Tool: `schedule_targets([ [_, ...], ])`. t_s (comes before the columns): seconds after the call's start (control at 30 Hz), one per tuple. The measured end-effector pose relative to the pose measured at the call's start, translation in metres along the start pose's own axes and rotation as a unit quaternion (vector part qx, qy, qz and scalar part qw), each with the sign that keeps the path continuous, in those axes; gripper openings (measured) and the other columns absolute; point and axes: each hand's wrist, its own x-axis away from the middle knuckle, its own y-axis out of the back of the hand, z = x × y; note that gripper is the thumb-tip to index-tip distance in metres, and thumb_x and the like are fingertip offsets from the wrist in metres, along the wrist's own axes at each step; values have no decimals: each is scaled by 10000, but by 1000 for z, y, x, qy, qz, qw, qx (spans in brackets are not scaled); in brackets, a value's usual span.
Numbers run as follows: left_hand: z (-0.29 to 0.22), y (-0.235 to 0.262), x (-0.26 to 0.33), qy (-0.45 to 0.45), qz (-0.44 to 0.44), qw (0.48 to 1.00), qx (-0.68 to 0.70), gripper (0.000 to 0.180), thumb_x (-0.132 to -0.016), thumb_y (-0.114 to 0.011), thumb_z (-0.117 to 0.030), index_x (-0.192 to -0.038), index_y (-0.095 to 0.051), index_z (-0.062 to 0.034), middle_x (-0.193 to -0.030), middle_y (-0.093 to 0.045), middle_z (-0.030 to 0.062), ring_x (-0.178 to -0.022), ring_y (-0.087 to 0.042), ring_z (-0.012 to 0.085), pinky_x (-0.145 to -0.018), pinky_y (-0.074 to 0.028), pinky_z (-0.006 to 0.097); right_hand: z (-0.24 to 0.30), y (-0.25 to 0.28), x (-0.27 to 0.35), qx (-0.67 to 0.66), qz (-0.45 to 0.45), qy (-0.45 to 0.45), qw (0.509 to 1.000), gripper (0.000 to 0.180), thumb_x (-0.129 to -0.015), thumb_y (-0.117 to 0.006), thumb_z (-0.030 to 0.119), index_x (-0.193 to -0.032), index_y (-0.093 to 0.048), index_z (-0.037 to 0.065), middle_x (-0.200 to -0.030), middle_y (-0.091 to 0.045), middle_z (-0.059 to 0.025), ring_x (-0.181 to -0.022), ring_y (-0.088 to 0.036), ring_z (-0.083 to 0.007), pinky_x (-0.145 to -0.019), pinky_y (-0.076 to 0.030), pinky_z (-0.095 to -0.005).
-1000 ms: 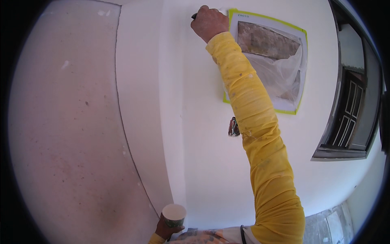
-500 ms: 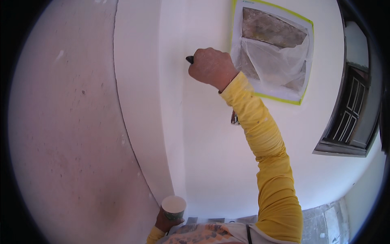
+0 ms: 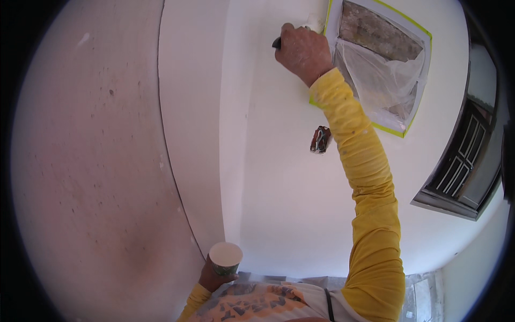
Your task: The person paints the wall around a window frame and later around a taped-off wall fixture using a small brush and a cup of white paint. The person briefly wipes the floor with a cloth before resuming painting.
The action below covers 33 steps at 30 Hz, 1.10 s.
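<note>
My right hand (image 3: 304, 53) is closed around a paintbrush (image 3: 277, 43). Its dark handle end sticks out on the left of the fist, and its whitish head shows past the knuckles, close to the left edge of a plastic-covered opening (image 3: 375, 80) in the white wall (image 3: 289, 193). Low at the left, my left hand (image 3: 214, 276) grips a paper cup (image 3: 226, 258), green-patterned outside and pale inside. The cup stands upright; how full it is, I cannot tell.
Bright yellow-green tape (image 3: 399, 134) frames the opening. Below it, a recessed box with loose wires (image 3: 321, 140) sits in the wall. A dark-framed window (image 3: 461, 155) is at the far right. A white column (image 3: 190, 107) adjoins a pinkish, stained wall (image 3: 91, 161) at left.
My right hand has moved up and to the right with the paintbrush, closer to the taped opening. The wired box now shows more fully. My left hand still holds the cup.
</note>
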Motion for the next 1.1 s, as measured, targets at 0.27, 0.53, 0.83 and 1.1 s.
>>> schedule_targets([
  [0.27, 4, 5, 0, -1, 6, 1000, -28, 1064, -594, -974, -328, -1407, -361, -18, -1326, -574, 163, -1231, -585, 298, -1037, -497, 399, 53, 19, 96, -95, 287, -19, 953, 152, -821, -643, 170, -804, -637, 19, -741, -683, -191, -762, -706, -365, -683, -569, -467],
  [0.53, 15, 3, 3, 17, -21, 1000, -3, 1047, -553, -990, -203, -1408, -413, -21, -1285, -612, 121, -1192, -605, 254, -1026, -507, 392, -20, 34, -21, -86, 26, -16, 996, 228, -859, -571, 154, -972, -692, -2, -882, -720, -214, -850, -702, -405, -780, -576, -474],
  [0.83, 15, 2, 1, 24, -17, 999, 21, 1047, -549, -986, -191, -1405, -408, -28, -1283, -613, 125, -1191, -608, 259, -1023, -515, 390, 55, 3, 112, -6, 215, 59, 975, 98, -832, -655, 124, -786, -635, 41, -721, -684, -111, -754, -719, -252, -617, -582, -380],
  [1.1, 7, 10, 4, 32, -1, 999, -12, 1067, -563, -982, -261, -1408, -378, -21, -1316, -585, 143, -1219, -587, 272, -1035, -497, 398, 31, 33, 90, -151, 282, 37, 947, 140, -803, -562, 90, -863, -676, 36, -777, -676, -207, -768, -669, -406, -703, -555, -482],
])
